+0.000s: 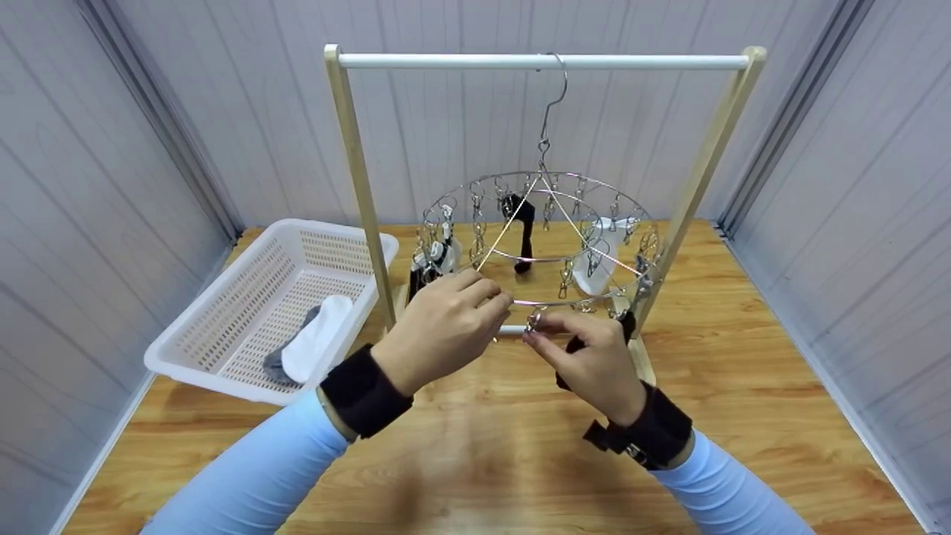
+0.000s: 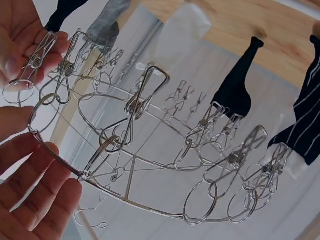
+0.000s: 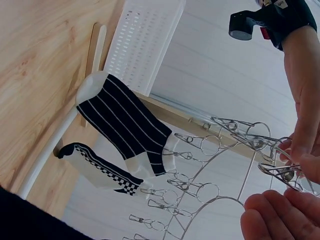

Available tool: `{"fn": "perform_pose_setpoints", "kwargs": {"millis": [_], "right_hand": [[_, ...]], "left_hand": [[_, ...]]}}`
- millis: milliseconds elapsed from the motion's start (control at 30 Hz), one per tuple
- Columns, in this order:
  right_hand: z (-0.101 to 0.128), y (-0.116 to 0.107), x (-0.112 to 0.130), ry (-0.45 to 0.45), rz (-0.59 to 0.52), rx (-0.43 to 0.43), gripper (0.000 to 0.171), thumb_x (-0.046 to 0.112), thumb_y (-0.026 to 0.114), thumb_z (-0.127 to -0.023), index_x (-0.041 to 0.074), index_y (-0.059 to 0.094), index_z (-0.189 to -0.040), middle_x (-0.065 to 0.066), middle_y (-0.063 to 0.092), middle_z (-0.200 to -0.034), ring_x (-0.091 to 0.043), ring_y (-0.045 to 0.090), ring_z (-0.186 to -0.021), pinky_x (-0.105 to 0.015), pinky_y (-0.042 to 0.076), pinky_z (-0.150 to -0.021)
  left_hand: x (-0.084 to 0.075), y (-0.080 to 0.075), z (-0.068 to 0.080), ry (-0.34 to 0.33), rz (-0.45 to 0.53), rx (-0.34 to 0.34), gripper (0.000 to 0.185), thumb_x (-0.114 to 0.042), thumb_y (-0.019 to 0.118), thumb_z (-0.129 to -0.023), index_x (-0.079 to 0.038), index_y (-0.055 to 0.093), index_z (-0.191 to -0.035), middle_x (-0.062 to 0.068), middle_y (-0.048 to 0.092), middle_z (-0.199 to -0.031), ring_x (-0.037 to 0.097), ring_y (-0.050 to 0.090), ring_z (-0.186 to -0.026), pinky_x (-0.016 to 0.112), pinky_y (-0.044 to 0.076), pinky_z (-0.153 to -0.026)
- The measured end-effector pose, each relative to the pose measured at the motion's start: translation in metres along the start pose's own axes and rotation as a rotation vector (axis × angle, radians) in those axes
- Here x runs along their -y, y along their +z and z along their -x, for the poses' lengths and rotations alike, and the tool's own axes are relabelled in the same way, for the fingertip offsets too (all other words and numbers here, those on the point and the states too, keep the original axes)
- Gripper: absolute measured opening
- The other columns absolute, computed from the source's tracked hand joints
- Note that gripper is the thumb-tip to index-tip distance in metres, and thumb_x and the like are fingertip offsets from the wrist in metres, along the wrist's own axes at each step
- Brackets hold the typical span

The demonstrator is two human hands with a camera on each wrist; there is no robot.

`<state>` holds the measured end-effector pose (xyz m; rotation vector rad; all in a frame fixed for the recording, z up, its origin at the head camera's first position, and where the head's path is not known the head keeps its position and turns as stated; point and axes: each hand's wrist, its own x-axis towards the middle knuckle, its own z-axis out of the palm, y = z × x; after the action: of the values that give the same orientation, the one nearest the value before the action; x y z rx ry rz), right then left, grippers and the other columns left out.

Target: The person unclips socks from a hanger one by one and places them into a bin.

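A round metal clip hanger (image 1: 553, 303) hangs by its hook. My left hand (image 1: 449, 312) holds its near rim between thumb and fingers. To the right, my right hand (image 1: 587, 357) pinches a metal clip (image 1: 532, 325) between thumb and fingertips, just below that rim; no sock shows in this clip. Socks hang from other clips: a black one (image 1: 524, 230) at the back, a white one (image 1: 600, 256) at the back right. The right wrist view has a striped sock (image 3: 125, 120) and a checkered-edge sock (image 3: 102, 167); a grey sock (image 2: 106, 22) hangs near my right hand.
The hook sits on the white rod (image 1: 446, 62) of a wooden-post stand (image 1: 713, 156). A white perforated basket (image 1: 215, 383) stands left on the wooden table (image 1: 743, 416), holding a white-and-grey sock item (image 1: 319, 342). Panelled walls (image 1: 252, 111) enclose the table.
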<state>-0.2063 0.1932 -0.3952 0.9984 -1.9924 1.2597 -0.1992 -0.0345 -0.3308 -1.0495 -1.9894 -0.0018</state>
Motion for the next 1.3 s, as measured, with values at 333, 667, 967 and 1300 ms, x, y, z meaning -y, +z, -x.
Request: {"fn": "perform_pose_setpoints", "kwargs": {"millis": [333,667,967,1300], "right_hand": [[0.0,-0.01,0.01,-0.062,0.04,-0.029,0.025,-0.008,0.089,-0.081,-0.002,0.081,-0.103,-0.013,0.083,-0.097,-0.02,0.079,-0.077,-0.014,0.06,-0.074],[-0.011,-0.042,0.028,-0.205,0.024,-0.238,0.028,-0.016,0.083,-0.072,-0.008,0.08,-0.098,-0.024,0.08,-0.096,-0.02,0.08,-0.097,-0.021,0.062,-0.098],[-0.019,-0.073,0.01,-0.137,0.188,-0.189,0.028,-0.011,0.082,-0.079,-0.007,0.079,-0.106,-0.025,0.079,-0.11,-0.03,0.075,-0.108,-0.018,0.055,-0.107],[-0.017,-0.086,-0.007,-0.123,0.318,-0.131,0.03,-0.003,0.083,-0.079,-0.005,0.081,-0.109,-0.021,0.08,-0.108,-0.041,0.072,-0.102,-0.011,0.045,-0.111]], "left_hand": [[0.001,0.007,0.003,-0.037,-0.081,-0.037,0.007,-0.005,0.078,-0.089,-0.008,0.075,-0.083,0.001,0.074,-0.079,0.019,0.064,-0.071,0.026,0.056,-0.064],[0.007,0.01,0.005,-0.051,-0.084,-0.086,0.022,-0.004,0.079,-0.091,-0.008,0.067,-0.073,0.002,0.071,-0.074,0.019,0.062,-0.067,0.027,0.056,-0.061],[0.014,0.009,0.009,-0.058,-0.093,-0.029,0.011,0.002,0.072,-0.092,-0.004,0.071,-0.083,0.005,0.074,-0.082,0.021,0.065,-0.072,0.029,0.06,-0.067],[0.023,0.009,0.014,-0.098,-0.078,0.007,0.011,-0.003,0.07,-0.101,-0.001,0.074,-0.091,0.008,0.074,-0.087,0.024,0.065,-0.075,0.033,0.061,-0.069]]}}
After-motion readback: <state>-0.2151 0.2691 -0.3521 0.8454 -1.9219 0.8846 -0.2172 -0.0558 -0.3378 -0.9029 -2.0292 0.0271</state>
